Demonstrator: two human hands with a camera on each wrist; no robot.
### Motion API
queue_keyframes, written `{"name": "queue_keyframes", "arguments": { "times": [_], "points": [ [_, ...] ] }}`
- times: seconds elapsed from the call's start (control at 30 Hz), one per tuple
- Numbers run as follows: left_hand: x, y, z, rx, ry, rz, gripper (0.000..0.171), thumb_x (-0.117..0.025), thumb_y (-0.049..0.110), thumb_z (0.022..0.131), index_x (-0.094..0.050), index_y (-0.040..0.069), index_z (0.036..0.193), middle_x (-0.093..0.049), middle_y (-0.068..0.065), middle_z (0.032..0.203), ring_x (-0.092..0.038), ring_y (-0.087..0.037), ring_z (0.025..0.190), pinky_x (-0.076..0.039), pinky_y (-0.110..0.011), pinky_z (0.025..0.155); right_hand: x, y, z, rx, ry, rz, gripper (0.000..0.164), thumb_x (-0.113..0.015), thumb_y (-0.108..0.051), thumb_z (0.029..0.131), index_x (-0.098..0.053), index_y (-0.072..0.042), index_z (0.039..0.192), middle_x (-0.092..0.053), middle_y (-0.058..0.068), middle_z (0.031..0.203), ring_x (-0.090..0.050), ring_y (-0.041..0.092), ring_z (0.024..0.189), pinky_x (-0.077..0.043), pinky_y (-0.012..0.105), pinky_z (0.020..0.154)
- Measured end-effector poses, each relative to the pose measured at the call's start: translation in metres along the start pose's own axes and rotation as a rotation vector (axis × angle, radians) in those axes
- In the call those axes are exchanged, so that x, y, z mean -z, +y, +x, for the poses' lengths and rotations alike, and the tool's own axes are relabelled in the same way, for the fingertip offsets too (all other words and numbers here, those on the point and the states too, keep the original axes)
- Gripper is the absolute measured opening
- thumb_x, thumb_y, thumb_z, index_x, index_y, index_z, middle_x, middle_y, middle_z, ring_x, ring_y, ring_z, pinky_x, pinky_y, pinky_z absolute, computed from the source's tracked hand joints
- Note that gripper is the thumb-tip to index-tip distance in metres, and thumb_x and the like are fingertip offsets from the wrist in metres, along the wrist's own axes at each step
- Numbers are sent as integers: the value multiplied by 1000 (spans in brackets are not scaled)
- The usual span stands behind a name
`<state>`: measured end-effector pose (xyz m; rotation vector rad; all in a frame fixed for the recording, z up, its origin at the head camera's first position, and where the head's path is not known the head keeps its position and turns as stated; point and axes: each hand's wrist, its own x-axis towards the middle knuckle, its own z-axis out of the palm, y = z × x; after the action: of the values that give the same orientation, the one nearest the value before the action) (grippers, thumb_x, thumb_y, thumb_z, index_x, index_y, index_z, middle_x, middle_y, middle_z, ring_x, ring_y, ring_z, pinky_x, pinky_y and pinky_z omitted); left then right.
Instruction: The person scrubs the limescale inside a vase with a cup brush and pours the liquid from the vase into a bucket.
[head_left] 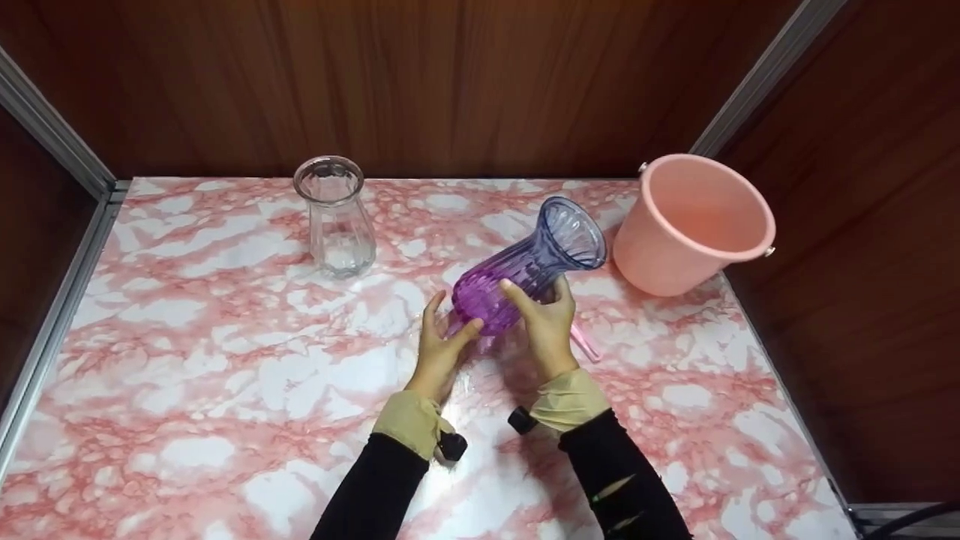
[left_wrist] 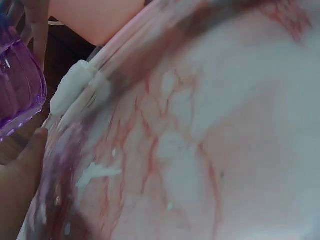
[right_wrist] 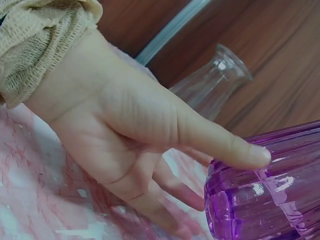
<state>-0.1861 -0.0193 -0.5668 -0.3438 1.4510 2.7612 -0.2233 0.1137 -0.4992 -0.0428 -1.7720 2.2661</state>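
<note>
A glass vase point(head_left: 499, 281), purple at its base and bluish at its flared mouth, is tilted with the mouth toward the upper right. My right hand point(head_left: 547, 326) grips its middle, thumb across the near side and fingers reaching behind the neck. Around the base, my left hand point(head_left: 442, 349) holds on with thumb and fingers. The purple base point(left_wrist: 20, 85) shows at the left edge of the left wrist view. In the right wrist view, a thumb lies on the purple glass point(right_wrist: 265, 195). Part of a pink translucent stick point(head_left: 586, 343) shows beyond my right hand.
A clear glass vase point(head_left: 341, 225) stands upright at the back left. The pink bucket point(head_left: 660, 247) stands at the back right, near the tilted vase's mouth. A marbled pink-and-white tabletop point(head_left: 225, 375) lies below, with brown wood-look panels point(head_left: 450, 82) around it.
</note>
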Motion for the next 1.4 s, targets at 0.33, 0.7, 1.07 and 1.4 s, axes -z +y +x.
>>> {"name": "queue_keyframes", "arguments": {
  "times": [0.33, 0.7, 1.07, 1.4],
  "points": [
    [-14, -2, -5, 136, -162, -174, 66, -54, 18, 105, -19, 21, 161, -35, -22, 152, -61, -28, 114, -52, -48, 103, 11, 1, 2, -4, 107, 13, 54, -81, -2, 81, -58, 0, 131, -67, 18, 119, -66, 24, 107, -56, 36, 95],
    [-37, -2, -6, 168, -154, -265, 61, -48, 22, 107, -19, 26, 161, -32, -22, 155, -56, -32, 122, -45, -51, 109, 15, -8, 7, -13, 192, 78, 59, -78, -1, 81, -51, -7, 133, -67, 19, 115, -69, 23, 97, -59, 36, 88],
    [-63, 8, -7, 225, -94, -305, 65, -56, 22, 103, -23, 30, 158, -35, -24, 153, -55, -38, 123, -47, -46, 105, 22, -19, 15, -12, 230, 244, 54, -71, 1, 86, -48, -11, 133, -61, 19, 119, -68, 27, 97, -61, 40, 84],
    [-97, 24, -12, 260, -12, -302, 71, -66, 18, 96, -26, 29, 153, -47, -26, 143, -59, -35, 114, -47, -46, 99, 33, -30, 28, -46, 225, 351, 45, -67, -12, 96, -46, -14, 136, -63, 13, 116, -69, 22, 91, -61, 35, 82]
  ]
}}
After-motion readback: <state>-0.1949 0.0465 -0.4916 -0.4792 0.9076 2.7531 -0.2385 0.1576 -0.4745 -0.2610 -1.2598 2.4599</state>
